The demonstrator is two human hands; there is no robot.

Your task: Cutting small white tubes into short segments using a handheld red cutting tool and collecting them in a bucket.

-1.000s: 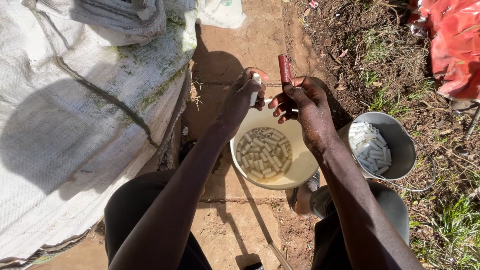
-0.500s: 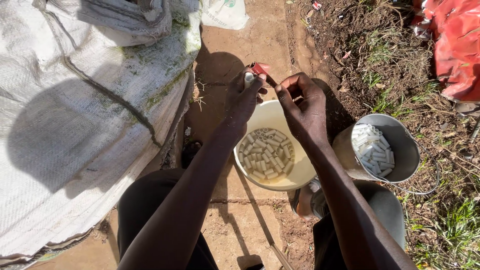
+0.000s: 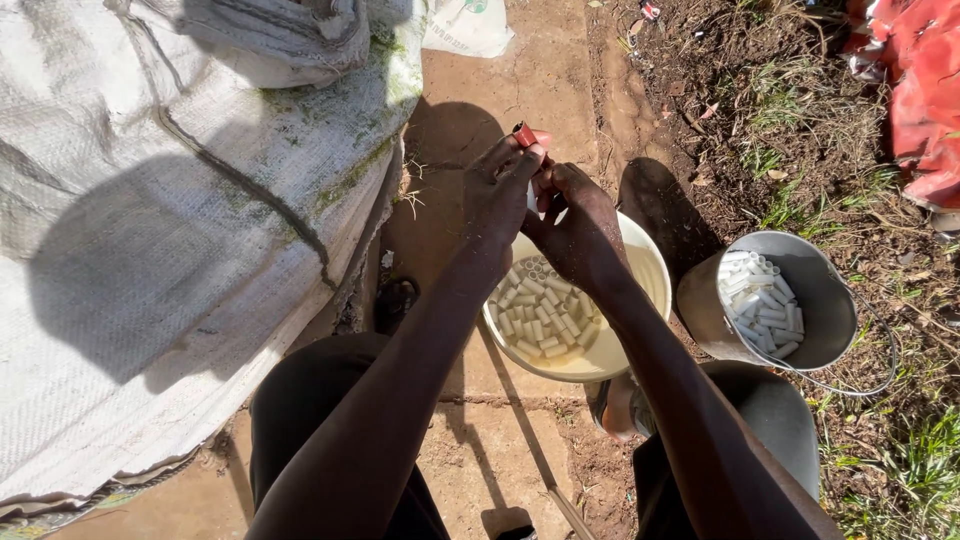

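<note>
- Head view: your left hand point(image 3: 497, 195) and right hand point(image 3: 578, 222) meet just above the far rim of the cream bowl point(image 3: 652, 282), fingers touching each other.
- Your left hand's fingertips are pinched together on a small red piece point(image 3: 523, 134), which sticks up past the fingertips, beyond the bowl's far rim.
- Your right hand is curled with its fingers drawn together against the left hand's fingers, just below the red piece; whether it grips the piece itself, or something pale between the two hands, you cannot tell from here.
- The cream bowl sits on the bare reddish ground point(image 3: 560, 60) between your knees and holds a heap of short white tubes point(image 3: 540, 310) lying on their sides, mostly in its left half.
- To the right of the bowl, almost touching it, a grey metal bucket point(image 3: 830, 310) leans toward it and holds more white tubes point(image 3: 760, 305).
- To the left of the bowl, a large white woven sack point(image 3: 150, 220) lies across the ground, with the shadow of your head and shoulders on it.
- Far right of the bowl, beyond the bucket and the patchy grass, a red sheet point(image 3: 925, 100) shows at the frame's edge.
</note>
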